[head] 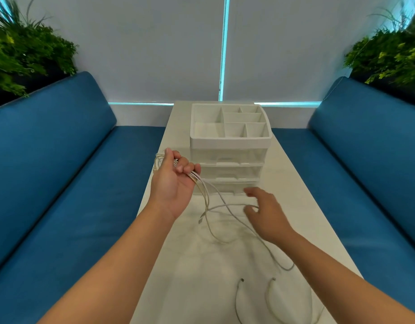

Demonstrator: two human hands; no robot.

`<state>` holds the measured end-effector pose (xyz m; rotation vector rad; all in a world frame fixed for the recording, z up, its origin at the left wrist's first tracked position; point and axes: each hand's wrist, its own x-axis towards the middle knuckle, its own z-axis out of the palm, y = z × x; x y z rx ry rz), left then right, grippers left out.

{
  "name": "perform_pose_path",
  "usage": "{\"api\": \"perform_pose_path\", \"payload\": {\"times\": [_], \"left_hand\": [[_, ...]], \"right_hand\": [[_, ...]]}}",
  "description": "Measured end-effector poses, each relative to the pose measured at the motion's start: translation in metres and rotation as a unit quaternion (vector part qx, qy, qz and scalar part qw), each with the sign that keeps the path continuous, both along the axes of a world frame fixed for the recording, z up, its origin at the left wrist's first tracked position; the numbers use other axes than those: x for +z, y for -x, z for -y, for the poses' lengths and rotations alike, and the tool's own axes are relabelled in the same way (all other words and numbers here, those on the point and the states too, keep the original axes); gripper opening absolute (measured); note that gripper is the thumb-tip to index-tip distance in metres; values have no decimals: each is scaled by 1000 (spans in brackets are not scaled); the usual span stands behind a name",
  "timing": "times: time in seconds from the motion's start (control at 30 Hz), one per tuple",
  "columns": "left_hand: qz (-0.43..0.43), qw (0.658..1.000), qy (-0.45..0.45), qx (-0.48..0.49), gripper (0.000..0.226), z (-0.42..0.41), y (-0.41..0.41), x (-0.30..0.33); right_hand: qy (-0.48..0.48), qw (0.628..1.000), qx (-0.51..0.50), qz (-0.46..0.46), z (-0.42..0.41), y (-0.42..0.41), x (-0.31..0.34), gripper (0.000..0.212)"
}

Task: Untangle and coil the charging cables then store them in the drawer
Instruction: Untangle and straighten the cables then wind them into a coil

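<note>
Surface: narrow white table [295, 206], running away from me between two blue sofas [61, 183], its long edges close on both sides.

Item 1, nearest: two loose cable ends [255, 298] lying on the table near its front edge, plug tips pointing away from me.

Item 2: my right hand [265, 213], released, fingers loosely spread over a cable loop [227, 205] on the tabletop; contact cannot be told.

Item 3: my left hand [173, 181], palm up above the table's left edge, grasping a bundle of white charging cables [195, 177]; strands trail down from it onto the table.

Item 4: white drawer organizer [230, 157], just beyond both hands, three clear drawers closed, divided tray on top, bare table to its right.

Item 5, farthest: white blinds [155, 54]; green plants [26, 50] in both corners.
</note>
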<state>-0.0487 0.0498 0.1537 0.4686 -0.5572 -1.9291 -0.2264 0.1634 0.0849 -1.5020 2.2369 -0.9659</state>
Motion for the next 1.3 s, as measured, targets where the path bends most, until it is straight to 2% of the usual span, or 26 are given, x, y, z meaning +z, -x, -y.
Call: {"api": "perform_pose_path", "payload": {"times": [0.07, 0.13, 0.2, 0.33, 0.5, 0.6, 0.67, 0.8, 0.83, 0.87, 0.9, 0.93, 0.97, 1.03, 1.1, 1.13, 1.2, 1.3], "left_hand": [[4, 1000, 7, -6, 36, -4, 5, 1], [22, 1000, 19, -4, 36, -6, 7, 2], [52, 998, 34, 3, 36, -6, 5, 1], [90, 994, 43, 32, 35, 0, -4, -5], [108, 993, 25, 40, 35, -3, -4, -16], [106, 993, 16, 41, 34, -6, -1, -17], [98, 994, 18, 39, 34, -7, -1, -14], [71, 997, 26, 21, 35, -11, -1, -6], [65, 997, 28, 14, 35, -12, -1, -4], [63, 998, 30, 8, 35, -13, 0, -3], [63, 998, 32, 1, 34, -16, 1, -3], [64, 997, 33, -6, 34, -18, 3, -3], [65, 997, 34, -14, 33, -21, 5, -3], [61, 997, 32, -31, 32, -28, 10, -4], [67, 996, 37, -45, 31, -34, 15, -4], [81, 994, 46, -49, 31, -35, 17, -4], [125, 987, 81, -52, 32, -33, 15, -6], [190, 970, 140, -50, 29, -22, 4, -10]], "right_hand": [[-46, 996, 69, -22, 9, -17, 7, 44], [-69, 995, 70, -20, 16, -27, 13, 27], [-48, 995, 75, 53, 17, -29, 20, 14], [44, 961, 71, 263, 14, -24, 50, 11], [146, 922, -12, 358, 11, -12, 84, 19], [152, 942, -76, 288, 12, -8, 81, 22], [112, 962, -122, 219, 12, -3, 67, 23], [-113, 981, -128, 88, 9, 2, 31, 17], [-176, 976, -122, 39, 10, -1, 27, 21], [-220, 969, -115, -16, 11, -4, 25, 40], [-230, 966, -102, -60, 12, -9, 27, 58], [-199, 973, -80, -79, 13, -15, 32, 70], [-146, 987, -38, -61, 14, -22, 40, 75], [-54, 992, 96, 65, 16, -36, 60, 79], [-54, 967, 194, 153, 21, -50, 74, 74], [-58, 960, 207, 178, 25, -54, 77, 69], [-68, 960, 190, 196, 32, -60, 80, 56], [-62, 974, 178, 128, 34, -62, 75, 32]]}}
